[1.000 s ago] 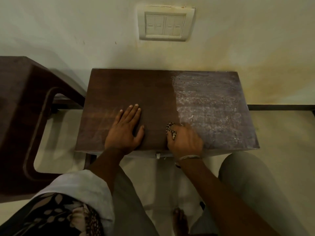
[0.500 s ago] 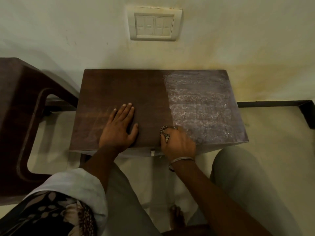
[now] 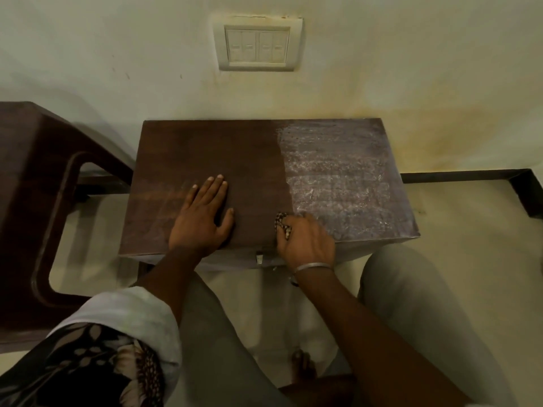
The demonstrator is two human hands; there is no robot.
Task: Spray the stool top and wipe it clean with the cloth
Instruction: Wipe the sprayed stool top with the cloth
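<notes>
Front edge of stool top (image 3: 205,148): right hand (image 3: 305,242), grip clenched on patterned cloth (image 3: 282,224). Left hand (image 3: 202,218) flat on stool top, left of centre, grip released. Whitish spray film (image 3: 338,177) covers stool top's right half; left half dark.

Ahead of me: pale stained wall (image 3: 117,54) with four-switch plate (image 3: 258,44). Dark brown chair (image 3: 35,186) to my left. Cream floor (image 3: 470,274), dark skirting (image 3: 458,175).

no legible text, labels, brands or numbers anywhere in view
</notes>
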